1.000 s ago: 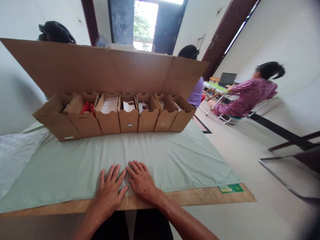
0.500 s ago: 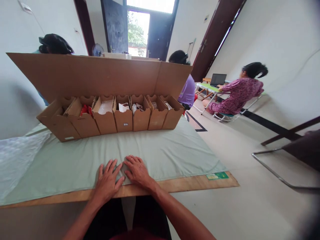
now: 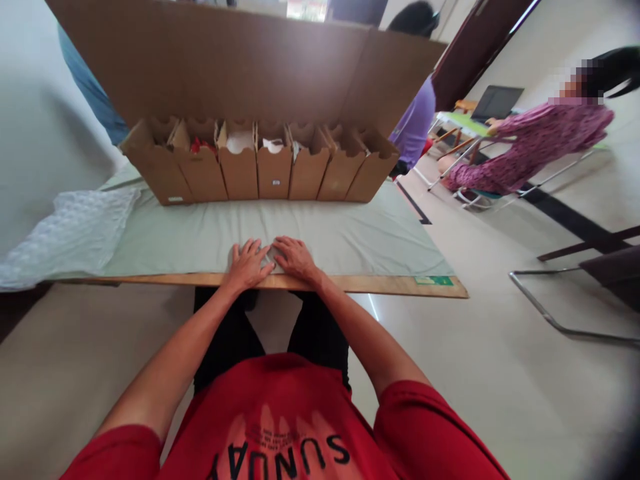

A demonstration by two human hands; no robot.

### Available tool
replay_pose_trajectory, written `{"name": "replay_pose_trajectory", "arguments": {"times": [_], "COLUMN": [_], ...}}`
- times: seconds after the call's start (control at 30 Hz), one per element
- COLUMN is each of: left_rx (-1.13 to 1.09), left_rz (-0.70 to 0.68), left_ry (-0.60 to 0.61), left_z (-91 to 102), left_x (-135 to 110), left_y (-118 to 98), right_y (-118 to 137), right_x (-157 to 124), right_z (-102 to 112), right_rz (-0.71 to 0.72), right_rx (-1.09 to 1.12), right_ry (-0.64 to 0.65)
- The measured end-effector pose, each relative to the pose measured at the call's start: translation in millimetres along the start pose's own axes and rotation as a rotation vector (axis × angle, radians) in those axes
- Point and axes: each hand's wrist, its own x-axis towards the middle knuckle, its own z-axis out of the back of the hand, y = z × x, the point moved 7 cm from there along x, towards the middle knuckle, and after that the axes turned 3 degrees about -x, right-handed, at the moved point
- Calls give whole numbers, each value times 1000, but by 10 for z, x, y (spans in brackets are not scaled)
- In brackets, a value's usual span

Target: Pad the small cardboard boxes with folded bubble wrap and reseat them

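Observation:
My left hand (image 3: 249,264) lies flat on the pale green cloth (image 3: 175,240) near the table's front edge, fingers spread, holding nothing. Beside it my right hand (image 3: 295,257) rests palm down on the same cloth, its fingers stretched out and nothing in them. Beyond both hands stands a row of several open cardboard bins (image 3: 273,175). One bin has something red (image 3: 201,145) inside, and a white item (image 3: 273,145) shows in a middle one. What lies deeper in the bins is hidden.
A tall cardboard panel (image 3: 240,67) rises behind the bins. Bubble wrap (image 3: 80,227) hangs over the table's left end. On the right, a person in a pink patterned garment (image 3: 535,147) sits at a small table with a laptop (image 3: 497,103). A metal-framed chair (image 3: 550,320) stands at far right.
The view has tilted down, so the bins and hands sit higher in the picture and my red shirt shows. Both hands still rest on the cloth.

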Motion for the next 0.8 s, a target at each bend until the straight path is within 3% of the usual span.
{"name": "replay_pose_trajectory", "arguments": {"times": [0.23,0.8], "left_rx": [-40,-25], "left_rz": [2,7], "left_ry": [4,-29], "left_z": [-6,-9], "left_x": [22,11], "left_y": [53,44], "right_y": [-28,34], "right_x": [40,-2], "right_z": [-72,23], "right_rz": [1,0], "right_rx": [-18,-48], "right_ry": [-19,-39]}}
